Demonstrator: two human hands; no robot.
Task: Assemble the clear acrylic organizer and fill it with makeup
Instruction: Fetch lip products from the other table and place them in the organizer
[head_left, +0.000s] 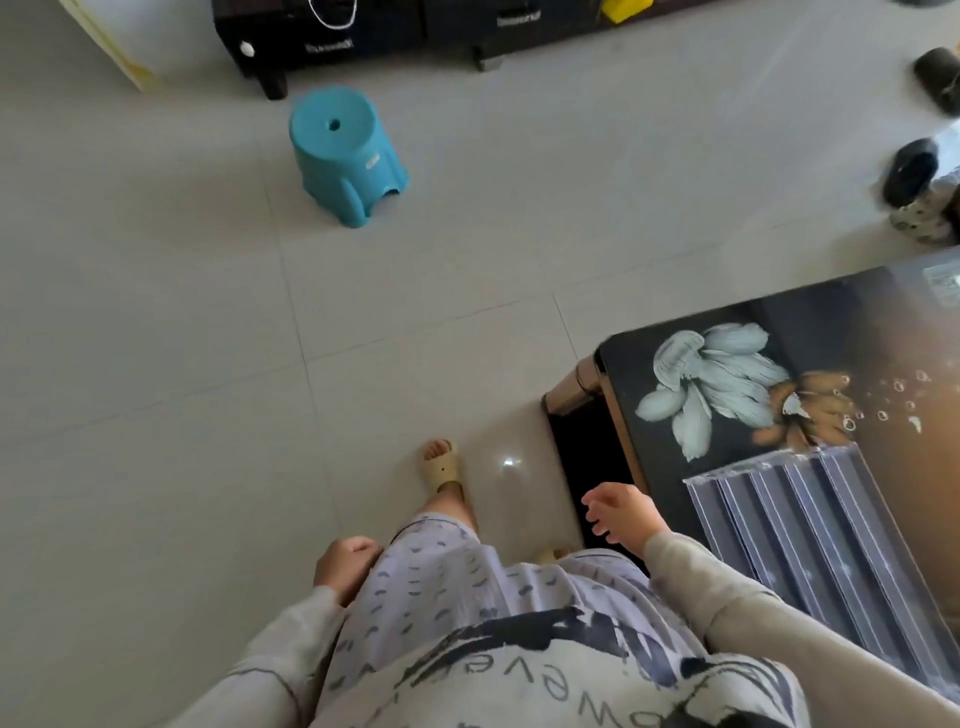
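Note:
A stack of clear acrylic organizer panels lies flat on the dark glass table at the right, near its front left corner. My right hand hangs in the air just left of the table's edge, fingers apart and empty, a short way from the panels. My left hand rests beside my left thigh with fingers curled and nothing in it. I am standing on the tiled floor. No makeup is in view.
A teal plastic stool stands on the floor ahead to the left. A dark low cabinet runs along the far wall. Slippers lie at the far right. The table top bears a flower print.

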